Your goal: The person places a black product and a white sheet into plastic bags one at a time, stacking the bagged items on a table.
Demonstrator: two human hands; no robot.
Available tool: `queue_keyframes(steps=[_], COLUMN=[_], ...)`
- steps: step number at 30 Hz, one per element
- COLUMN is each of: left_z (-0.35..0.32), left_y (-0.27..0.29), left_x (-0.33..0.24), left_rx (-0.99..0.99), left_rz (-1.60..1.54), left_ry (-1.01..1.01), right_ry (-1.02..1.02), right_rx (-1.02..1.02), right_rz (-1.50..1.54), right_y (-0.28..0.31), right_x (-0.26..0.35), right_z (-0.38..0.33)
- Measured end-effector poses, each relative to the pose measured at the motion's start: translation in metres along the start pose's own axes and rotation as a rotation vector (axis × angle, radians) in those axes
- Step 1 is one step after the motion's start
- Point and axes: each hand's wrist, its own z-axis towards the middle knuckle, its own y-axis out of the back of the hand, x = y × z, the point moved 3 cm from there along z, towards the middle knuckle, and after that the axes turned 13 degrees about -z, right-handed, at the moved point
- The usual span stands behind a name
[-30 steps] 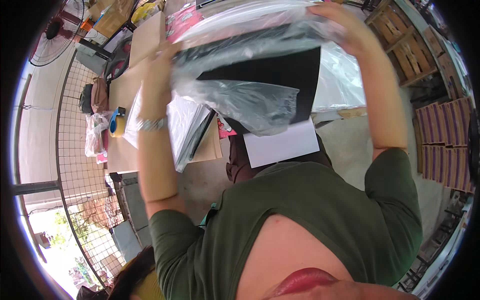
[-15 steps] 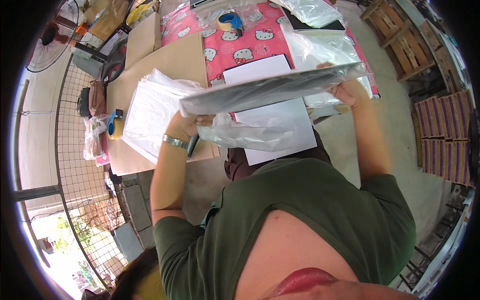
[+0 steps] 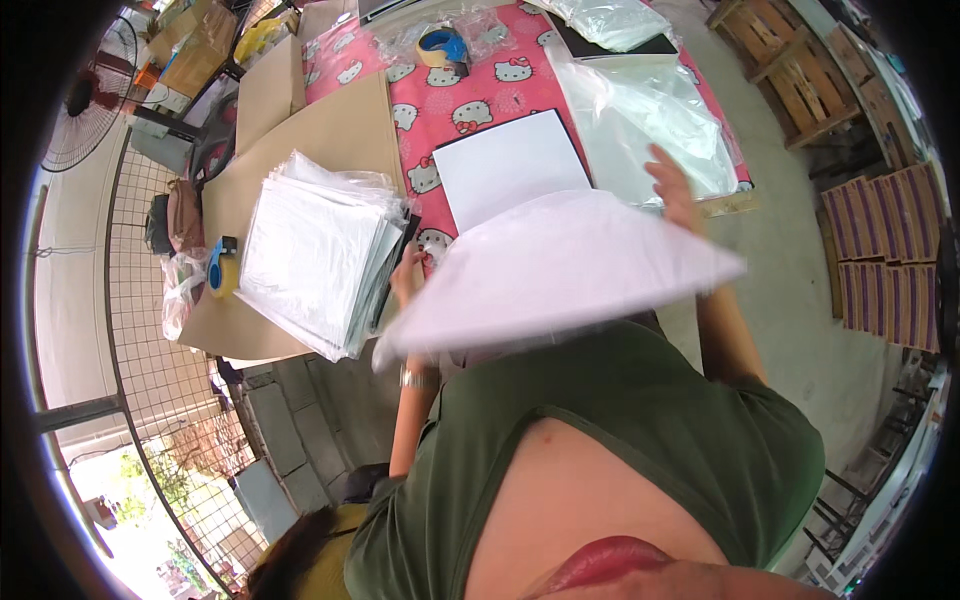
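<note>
Both hands carry one bagged white sheet (image 3: 560,270) flat above my lap: left hand (image 3: 405,275) grips its near-left edge beside the finished stack (image 3: 315,255), while right hand (image 3: 675,190) supports the far edge, fingers spread. Keep it level, I judge; align corners before lowering onto that stack.

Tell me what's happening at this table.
A person in a green shirt holds a flat white bagged sheet level over the table edge, left hand at its left end, right hand at its far right edge. A stack of similar bagged sheets lies on cardboard to the left. A white sheet and clear bags lie on the pink cloth.
</note>
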Motion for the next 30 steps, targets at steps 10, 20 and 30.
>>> queue_keyframes(steps=[10, 20, 30], left_z=[0.077, 0.104, 0.117], left_y=[0.003, 0.003, 0.004], left_x=[-0.077, -0.054, -0.048], left_rx=[-0.028, -0.049, -0.012], left_rz=[0.055, -0.188, -0.114], left_ry=[0.0, 0.186, 0.161], right_ry=[0.293, 0.397, 0.252], right_rx=[-0.303, -0.25, -0.184], right_rz=[0.394, 0.18, 0.321], right_y=[0.045, 0.021, 0.062], right_x=[0.121, 0.136, 0.155], right_z=[0.079, 0.118, 0.168])
